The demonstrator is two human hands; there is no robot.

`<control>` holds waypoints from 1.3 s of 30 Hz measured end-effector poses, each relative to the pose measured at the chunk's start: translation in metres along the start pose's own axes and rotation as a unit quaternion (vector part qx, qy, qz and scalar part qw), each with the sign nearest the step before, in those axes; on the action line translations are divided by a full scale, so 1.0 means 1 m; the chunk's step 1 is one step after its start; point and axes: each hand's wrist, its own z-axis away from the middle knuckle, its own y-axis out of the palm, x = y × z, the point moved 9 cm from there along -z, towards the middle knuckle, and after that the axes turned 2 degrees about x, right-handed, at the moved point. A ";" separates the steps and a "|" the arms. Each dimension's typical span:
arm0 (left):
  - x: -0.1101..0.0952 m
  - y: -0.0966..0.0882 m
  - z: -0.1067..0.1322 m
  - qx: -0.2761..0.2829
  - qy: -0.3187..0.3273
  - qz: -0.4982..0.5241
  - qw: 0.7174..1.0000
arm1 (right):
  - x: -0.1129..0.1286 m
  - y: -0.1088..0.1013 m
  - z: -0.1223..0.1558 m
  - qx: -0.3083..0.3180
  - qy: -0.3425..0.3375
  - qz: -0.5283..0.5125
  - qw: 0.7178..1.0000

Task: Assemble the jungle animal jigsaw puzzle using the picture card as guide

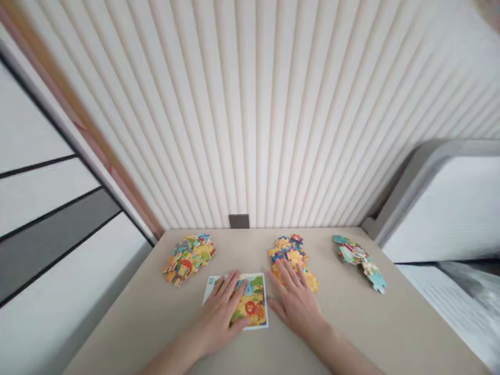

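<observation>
Pressing flat with fingers spread, the left hand (219, 317) covers a picture card (252, 307) near the desk's (136, 312) front edge; the open right hand (297, 307) touches a puzzle-piece pile (291, 250), which a careless slide could scatter.

Home-like indoor room, beige tabletop (133, 323), ribbed white wall panelling (250, 114)

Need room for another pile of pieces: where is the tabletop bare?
Bare tabletop lies right of the right hand, below the blue-green puzzle pieces; more lies left of the left hand, below the orange-green pieces. It's crowded at the picture card, among both hands and the yellow pieces.
</observation>
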 end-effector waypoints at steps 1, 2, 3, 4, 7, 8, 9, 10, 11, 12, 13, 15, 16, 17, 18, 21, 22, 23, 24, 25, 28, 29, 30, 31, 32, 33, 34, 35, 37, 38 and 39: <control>-0.001 0.000 0.000 -0.005 -0.001 0.006 1.000 | -0.003 0.000 -0.008 -0.003 0.014 0.004 1.000; -0.001 0.000 -0.001 -0.011 -0.003 0.012 1.000 | -0.006 0.000 -0.015 -0.006 0.025 0.007 1.000; -0.001 -0.001 -0.002 -0.015 -0.005 0.017 1.000 | -0.010 0.001 -0.022 -0.008 0.035 0.009 0.999; 0.000 -0.002 -0.004 -0.019 -0.006 0.022 1.000 | -0.014 0.001 -0.026 -0.010 0.043 0.011 0.999; 0.002 -0.006 -0.014 -0.029 -0.013 0.034 0.999 | -0.030 0.004 -0.031 -0.010 0.057 0.013 0.998; 0.002 -0.009 -0.018 -0.030 -0.014 0.036 0.999 | -0.035 0.005 -0.030 -0.009 0.058 0.013 0.998; 0.001 -0.012 -0.021 -0.033 -0.011 0.037 0.999 | -0.040 0.005 -0.029 -0.009 0.058 0.014 0.998; 0.000 -0.016 -0.024 -0.037 -0.004 0.036 0.999 | -0.044 0.004 -0.028 -0.011 0.058 0.015 0.998; -0.001 -0.021 -0.025 -0.044 0.006 0.034 0.998 | -0.046 0.002 -0.027 -0.016 0.058 0.016 0.998; -0.001 -0.026 -0.024 -0.054 0.017 0.030 0.998 | -0.046 -0.001 -0.026 -0.024 0.056 0.017 0.998; 0.000 -0.033 -0.021 -0.066 0.026 0.025 0.997 | -0.045 -0.005 -0.025 -0.034 0.051 0.016 0.998; 0.009 -0.047 -0.008 -0.097 0.029 0.017 0.995 | -0.034 -0.015 -0.023 -0.053 0.033 0.007 0.998; 0.018 -0.053 0.000 -0.112 0.018 0.014 0.993 | -0.026 -0.020 -0.023 -0.057 0.023 -0.003 0.998; 0.030 -0.059 0.009 -0.127 -0.006 0.012 0.992 | -0.017 -0.024 -0.023 -0.053 0.015 -0.017 0.998; 0.042 -0.063 0.018 -0.139 -0.035 0.010 0.990 | -0.008 -0.026 -0.024 -0.042 0.014 -0.033 0.998; 0.072 -0.065 0.038 -0.159 -0.119 0.005 0.980 | 0.010 -0.021 -0.028 0.029 0.077 -0.071 0.994; 0.076 -0.062 0.040 -0.159 -0.134 0.010 0.978 | 0.014 -0.017 -0.029 0.053 0.109 -0.085 0.989; 0.078 -0.059 0.041 -0.157 -0.144 0.020 0.977 | 0.017 -0.012 -0.030 0.071 0.138 -0.102 0.983; 0.079 -0.055 0.041 -0.155 -0.152 0.035 0.976 | 0.019 -0.007 -0.030 0.080 0.162 -0.123 0.976; 0.078 -0.052 0.040 -0.156 -0.158 0.054 0.974 | 0.020 -0.003 -0.031 0.078 0.181 -0.149 0.969; 0.080 -0.052 0.039 -0.184 -0.170 0.137 0.958 | 0.016 0.008 -0.029 0.021 0.224 -0.266 0.937; 0.080 -0.054 0.039 -0.197 -0.166 0.173 0.951 | 0.013 0.013 -0.027 -0.003 0.238 -0.325 0.915; 0.079 -0.057 0.040 -0.207 -0.155 0.211 0.943 | 0.009 0.018 -0.025 -0.026 0.248 -0.387 0.888; 0.078 -0.059 0.040 -0.217 -0.142 0.246 0.934 | 0.005 0.021 -0.023 -0.049 0.254 -0.441 0.859; 0.076 -0.063 0.041 -0.226 -0.126 0.275 0.926 | 0.000 0.022 -0.021 -0.072 0.258 -0.476 0.837; 0.074 -0.066 0.042 -0.234 -0.110 0.294 0.920 | -0.005 0.020 -0.019 -0.098 0.260 -0.491 0.826; 0.071 -0.069 0.043 -0.243 -0.095 0.302 0.917 | -0.010 0.015 -0.017 -0.128 0.258 -0.486 0.825; 0.068 -0.073 0.044 -0.252 -0.081 0.298 0.917 | -0.014 0.008 -0.014 -0.157 0.245 -0.472 0.832; 0.066 -0.080 0.046 -0.266 -0.059 0.270 0.924 | -0.014 -0.007 -0.013 -0.197 0.183 -0.446 0.854; 0.067 -0.082 0.046 -0.269 -0.054 0.246 0.930 | -0.010 -0.014 -0.014 -0.202 0.139 -0.437 0.865; 0.071 -0.085 0.047 -0.273 -0.057 0.218 0.935 | -0.005 -0.018 -0.015 -0.197 0.095 -0.427 0.877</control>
